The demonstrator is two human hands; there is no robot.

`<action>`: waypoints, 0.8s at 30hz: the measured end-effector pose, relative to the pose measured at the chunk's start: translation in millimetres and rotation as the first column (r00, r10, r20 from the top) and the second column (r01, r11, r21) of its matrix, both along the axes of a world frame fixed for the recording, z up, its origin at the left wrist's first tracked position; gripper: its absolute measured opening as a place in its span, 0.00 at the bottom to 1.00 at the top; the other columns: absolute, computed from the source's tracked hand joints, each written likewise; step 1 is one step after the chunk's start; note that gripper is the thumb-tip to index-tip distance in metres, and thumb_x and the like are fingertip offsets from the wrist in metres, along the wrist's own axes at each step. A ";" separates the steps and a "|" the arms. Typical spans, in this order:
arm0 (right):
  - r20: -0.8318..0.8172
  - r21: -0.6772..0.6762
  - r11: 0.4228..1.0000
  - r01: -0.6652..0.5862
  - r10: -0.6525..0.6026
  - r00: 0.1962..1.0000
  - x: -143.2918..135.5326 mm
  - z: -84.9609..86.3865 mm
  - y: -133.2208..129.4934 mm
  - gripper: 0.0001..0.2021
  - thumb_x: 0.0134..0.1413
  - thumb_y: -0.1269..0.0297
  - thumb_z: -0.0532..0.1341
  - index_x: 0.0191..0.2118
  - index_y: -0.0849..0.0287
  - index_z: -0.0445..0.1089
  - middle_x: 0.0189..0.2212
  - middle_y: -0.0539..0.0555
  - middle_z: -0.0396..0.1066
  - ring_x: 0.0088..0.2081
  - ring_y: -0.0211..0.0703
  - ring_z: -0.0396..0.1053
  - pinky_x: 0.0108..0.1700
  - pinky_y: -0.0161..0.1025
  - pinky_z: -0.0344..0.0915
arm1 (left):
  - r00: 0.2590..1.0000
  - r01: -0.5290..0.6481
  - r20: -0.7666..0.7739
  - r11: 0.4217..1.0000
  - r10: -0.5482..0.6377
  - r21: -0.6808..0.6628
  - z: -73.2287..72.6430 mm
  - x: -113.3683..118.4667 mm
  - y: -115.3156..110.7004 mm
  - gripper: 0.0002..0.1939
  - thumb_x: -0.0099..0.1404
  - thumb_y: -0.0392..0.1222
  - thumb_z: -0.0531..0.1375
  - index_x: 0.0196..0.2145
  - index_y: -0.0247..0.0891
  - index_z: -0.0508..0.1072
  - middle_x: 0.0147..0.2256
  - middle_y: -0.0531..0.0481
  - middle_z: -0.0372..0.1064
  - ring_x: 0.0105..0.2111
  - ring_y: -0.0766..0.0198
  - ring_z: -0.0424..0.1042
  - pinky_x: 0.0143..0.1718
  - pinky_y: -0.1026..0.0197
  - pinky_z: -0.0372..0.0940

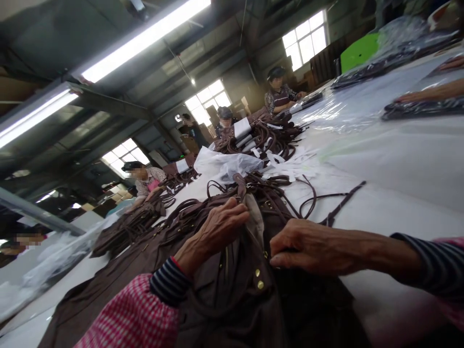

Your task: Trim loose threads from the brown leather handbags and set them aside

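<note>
A dark brown garment [232,290] with gold-coloured snaps [259,279] lies across the near part of the table. Near its collar, my left hand [223,222] is closed on the fabric edge, beside a lighter inner strip [254,220]. My right hand [302,244] is closed at the other front edge, with its fingertips against the cloth by a small gold snap. Fingers hide most of what each hand pinches. Long brown cords [308,198] trail from the garment over the white surface.
Beyond the garment are white plastic [226,164] and a pile of brown garments with cords [268,135]. More brown garments [126,227] lie at left. Clear-wrapped packages [384,60] lie at right, near another person's arm [435,92]. Several people work farther back.
</note>
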State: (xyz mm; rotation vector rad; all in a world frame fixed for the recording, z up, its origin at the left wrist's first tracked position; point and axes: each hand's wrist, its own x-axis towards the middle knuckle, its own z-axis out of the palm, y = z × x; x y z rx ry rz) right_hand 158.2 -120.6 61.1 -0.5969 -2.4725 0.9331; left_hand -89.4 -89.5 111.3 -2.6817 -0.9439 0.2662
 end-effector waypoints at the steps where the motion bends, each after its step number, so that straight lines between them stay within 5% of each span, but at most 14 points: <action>1: -0.025 0.032 0.999 0.020 -0.019 1.000 -0.3 2.2 5.8 0.19 0.68 0.60 0.55 0.25 0.60 0.64 0.24 0.47 0.63 0.27 0.34 0.60 0.33 0.35 0.54 | 1.000 0.002 0.012 0.999 -0.001 -0.032 2.7 0.6 -0.1 0.11 0.72 0.29 0.51 0.32 0.38 0.66 0.39 0.50 0.69 0.40 0.61 0.63 0.37 0.60 0.60; 4: -0.103 0.242 0.964 0.112 -0.089 0.991 -9.7 -6.0 28.1 0.13 0.69 0.66 0.52 0.32 0.61 0.69 0.33 0.53 0.69 0.36 0.40 0.64 0.44 0.38 0.59 | 1.000 0.016 0.023 0.993 -0.013 -0.117 15.5 4.8 -1.9 0.10 0.70 0.29 0.52 0.33 0.38 0.67 0.36 0.51 0.69 0.36 0.63 0.63 0.37 0.60 0.59; 7: -0.073 0.428 0.902 0.052 -0.023 0.997 -25.6 -34.3 44.2 0.07 0.65 0.70 0.55 0.40 0.60 0.71 0.41 0.56 0.71 0.43 0.45 0.63 0.51 0.42 0.59 | 0.998 -0.015 -0.055 0.991 0.008 -0.131 34.6 5.5 -6.7 0.10 0.70 0.29 0.52 0.32 0.38 0.68 0.34 0.51 0.68 0.34 0.63 0.63 0.35 0.61 0.57; 12: -0.018 0.447 0.894 0.019 -0.012 1.000 -37.4 -71.6 46.3 0.07 0.64 0.70 0.57 0.45 0.60 0.70 0.45 0.57 0.71 0.46 0.46 0.62 0.52 0.44 0.58 | 0.989 -0.013 -0.146 1.000 0.013 0.001 58.6 -17.7 -22.6 0.14 0.67 0.24 0.49 0.28 0.38 0.64 0.30 0.51 0.64 0.31 0.61 0.59 0.31 0.58 0.53; 19: 0.049 0.465 0.885 0.004 -0.030 0.998 -35.4 -56.2 43.8 0.04 0.63 0.70 0.55 0.36 0.59 0.66 0.38 0.55 0.72 0.39 0.44 0.65 0.45 0.42 0.58 | 0.995 0.001 -0.098 0.992 0.011 0.124 43.3 -48.3 -34.2 0.14 0.66 0.21 0.48 0.30 0.38 0.64 0.33 0.49 0.64 0.34 0.60 0.59 0.33 0.57 0.55; 24: 0.197 0.455 0.877 0.155 -0.269 0.943 -58.9 -27.7 69.3 0.09 0.65 0.64 0.53 0.45 0.59 0.67 0.31 0.56 0.73 0.31 0.46 0.70 0.32 0.39 0.54 | 0.993 -0.021 -0.109 0.990 0.036 0.137 34.5 -48.6 -30.9 0.13 0.66 0.23 0.50 0.34 0.38 0.65 0.35 0.49 0.65 0.36 0.59 0.59 0.32 0.57 0.56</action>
